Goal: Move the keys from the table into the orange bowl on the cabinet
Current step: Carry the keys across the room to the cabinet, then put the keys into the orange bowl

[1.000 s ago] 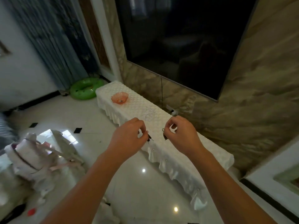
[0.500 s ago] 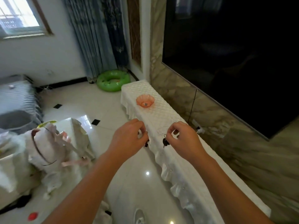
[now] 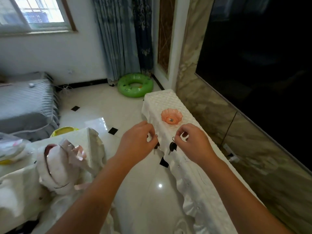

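Note:
An orange scalloped bowl sits on the white-covered cabinet along the marble wall, with a small dark item inside it. My left hand pinches a ring with a black-headed key hanging below the fingers. Another ring pinched by my right hand carries a black-headed key that dangles over the cabinet's front edge. Both hands are held just in front of the bowl, a short way below it in the view.
A table under a white cloth with a white bag and ribbon stands at left. A green swim ring lies on the tiled floor by the curtain. A grey-covered bed is at far left. A dark TV panel fills the right wall.
The view has swung left and moved closer along the cabinet, so the orange bowl now sits just beyond my hands. Both hands still hold their keys.

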{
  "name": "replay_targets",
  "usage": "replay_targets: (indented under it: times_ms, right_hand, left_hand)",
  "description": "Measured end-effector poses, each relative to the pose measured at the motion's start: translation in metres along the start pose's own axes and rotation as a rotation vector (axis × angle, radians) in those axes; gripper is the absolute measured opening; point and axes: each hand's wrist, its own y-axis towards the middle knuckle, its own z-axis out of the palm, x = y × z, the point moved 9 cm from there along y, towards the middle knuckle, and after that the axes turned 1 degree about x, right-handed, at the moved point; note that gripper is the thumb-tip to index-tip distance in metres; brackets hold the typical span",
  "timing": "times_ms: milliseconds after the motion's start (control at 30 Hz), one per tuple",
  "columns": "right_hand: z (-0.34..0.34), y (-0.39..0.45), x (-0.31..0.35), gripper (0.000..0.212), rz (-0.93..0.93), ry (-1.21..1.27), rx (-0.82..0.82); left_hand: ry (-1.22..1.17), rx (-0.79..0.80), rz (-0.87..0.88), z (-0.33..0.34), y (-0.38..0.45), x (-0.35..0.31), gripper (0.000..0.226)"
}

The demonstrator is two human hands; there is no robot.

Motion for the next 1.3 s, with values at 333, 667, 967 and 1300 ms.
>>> replay_targets:
  times_ms: [333, 667, 967, 1300]
  right_hand:
    - [0.055, 0.143, -0.011, 0.01, -0.048, 0.124, 0.076]
    - [0.065, 0.292, -0.033, 0.011, -0.05, 0.147, 0.105]
    - [0.086, 0.396, -0.077, 0.013, 0.047, 0.057, 0.056]
    - [0.119, 0.494, -0.131, 0.009, 0.373, -0.037, -0.022]
  left_hand:
    - [0.079, 0.017, -0.107, 0.02, 0.111, 0.077, 0.012]
    - [0.104, 0.017, -0.117, 0.043, 0.244, 0.114, 0.011]
    - [0.03, 0.067, -0.048, 0.085, 0.364, 0.164, 0.011]
    - [-0.074, 0.31, 0.098, 0.161, 0.503, 0.231, 0.012]
